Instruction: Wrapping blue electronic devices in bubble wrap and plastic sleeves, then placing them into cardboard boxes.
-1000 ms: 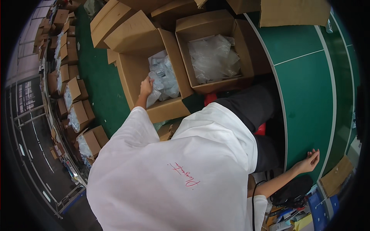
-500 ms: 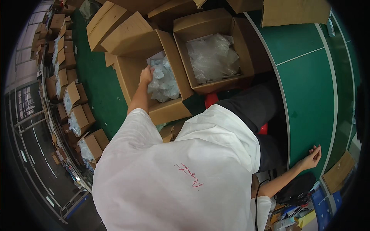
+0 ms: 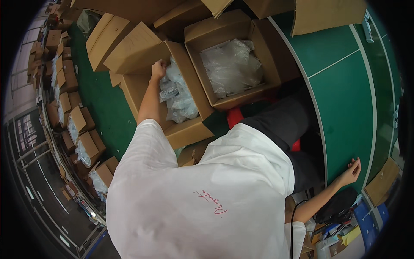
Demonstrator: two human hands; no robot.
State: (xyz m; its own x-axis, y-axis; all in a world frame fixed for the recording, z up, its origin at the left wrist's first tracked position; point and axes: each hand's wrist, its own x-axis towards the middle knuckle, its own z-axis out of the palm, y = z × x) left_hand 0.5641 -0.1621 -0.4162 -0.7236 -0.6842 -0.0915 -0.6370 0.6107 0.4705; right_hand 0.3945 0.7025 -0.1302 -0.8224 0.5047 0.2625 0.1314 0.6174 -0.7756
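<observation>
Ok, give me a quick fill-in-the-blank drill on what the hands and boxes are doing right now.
1. The left hand reaches into a ____ box of clear plastic bags.
2. The right hand rests on the ____ table.
3. The second open box holds ____ bags too.

Missing: cardboard; green; plastic

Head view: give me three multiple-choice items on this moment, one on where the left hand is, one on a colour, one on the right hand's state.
1. Where is the left hand?
A. inside the open cardboard box of clear bags
B. on the red stool
C. on the floor

2. What colour is the table?
A. grey
B. green
C. white

3. What is the right hand doing?
A. holding a bag
B. lifting a box
C. resting bare on the table edge

Answers:
1 A, the hand reaches into the box at the top of the bags.
2 B, the top is green with white lines.
3 C, nothing is in its grip.
</observation>
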